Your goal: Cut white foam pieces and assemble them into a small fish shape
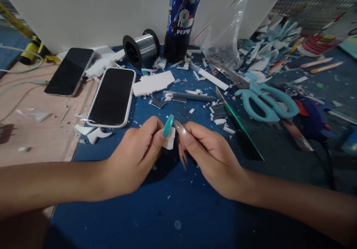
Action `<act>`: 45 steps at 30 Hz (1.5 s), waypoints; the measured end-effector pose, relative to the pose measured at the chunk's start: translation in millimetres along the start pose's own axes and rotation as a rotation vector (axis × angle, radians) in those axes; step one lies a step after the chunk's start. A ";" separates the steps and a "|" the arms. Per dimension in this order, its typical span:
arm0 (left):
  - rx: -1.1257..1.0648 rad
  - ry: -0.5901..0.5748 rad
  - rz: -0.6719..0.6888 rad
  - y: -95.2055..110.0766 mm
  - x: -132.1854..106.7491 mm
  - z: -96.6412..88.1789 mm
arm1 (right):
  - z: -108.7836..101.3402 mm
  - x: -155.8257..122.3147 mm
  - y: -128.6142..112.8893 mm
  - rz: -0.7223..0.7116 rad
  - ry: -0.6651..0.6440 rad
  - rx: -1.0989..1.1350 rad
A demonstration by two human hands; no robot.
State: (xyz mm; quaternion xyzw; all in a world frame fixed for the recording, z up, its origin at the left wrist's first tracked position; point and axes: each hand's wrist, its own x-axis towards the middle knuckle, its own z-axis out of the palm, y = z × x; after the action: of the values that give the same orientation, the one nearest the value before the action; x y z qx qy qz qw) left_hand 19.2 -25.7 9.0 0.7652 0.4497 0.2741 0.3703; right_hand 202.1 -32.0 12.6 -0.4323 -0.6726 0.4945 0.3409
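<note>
pinching the small white piece (169, 140) between thumb and forefinger, the left hand (134, 156) holds it well below the pepsi bottle (181, 18); the right hand (212, 156) has its fingers drawn narrow beside it, and whether they grip it i cannot tell. a light pinch seems best, as it looks easy to dent. left of the bottle lie two phones (112, 96) and one wire spool (141, 48); right of it, one pair of scissors (264, 100).
</note>
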 end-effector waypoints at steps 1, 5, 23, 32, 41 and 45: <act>0.002 -0.001 0.000 0.1 0.2 -0.1 | -0.3 -0.1 -0.1 0.000 0.001 -0.003; 0.005 -0.003 0.008 0.2 1.5 0.1 | -1.2 0.0 -0.5 -0.002 0.002 -0.003; -0.008 -0.015 0.016 -0.1 1.2 0.1 | -2.4 0.2 0.7 -0.033 0.002 -0.085; 0.003 -0.022 0.007 -0.4 -0.8 -1.2 | -2.7 -1.0 -0.1 -0.041 -0.005 -0.116; -0.010 -0.023 0.016 0.9 -1.2 -1.3 | -2.4 1.3 0.9 -0.033 0.002 -0.118; -0.017 -0.021 0.011 1.0 -1.1 -1.4 | -3.0 1.4 0.2 -0.027 -0.007 -0.117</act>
State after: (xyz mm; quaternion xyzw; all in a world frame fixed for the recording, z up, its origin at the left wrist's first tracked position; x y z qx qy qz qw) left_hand 18.1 -26.6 10.5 0.7673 0.4394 0.2716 0.3800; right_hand 204.3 -29.6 13.3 -0.4408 -0.7071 0.4513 0.3195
